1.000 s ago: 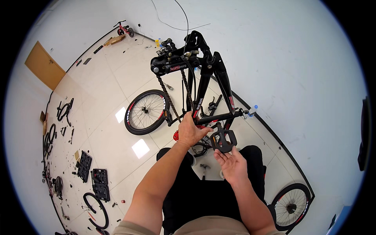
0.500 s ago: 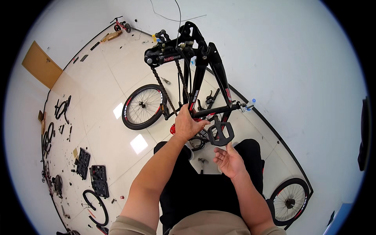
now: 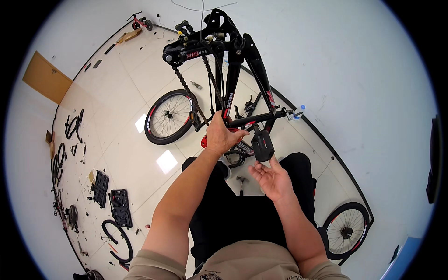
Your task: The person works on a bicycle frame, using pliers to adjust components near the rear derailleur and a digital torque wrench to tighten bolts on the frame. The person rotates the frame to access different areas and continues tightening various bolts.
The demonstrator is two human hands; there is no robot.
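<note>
A black bicycle frame without wheels stands upside down in front of me, a chain hanging along its left side. My left hand is closed round the frame's lower part, thumb pointing right. Just right of it a black pedal sits on its crank, showing its narrower side. Below the pedal is my right hand, palm up with fingers apart; its fingertips are at the pedal's lower edge, and whether they touch it I cannot tell.
One wheel lies on the floor left of the frame; another wheel leans by the right wall. A hammer lies between my legs. Open black tool cases, a tyre and scattered bike parts are on the left.
The pedal has turned on its axle, from its broad face to a narrower side. My right hand stays beneath it, fingers slightly shifted. My left hand keeps its hold; the whole view has shifted slightly.
</note>
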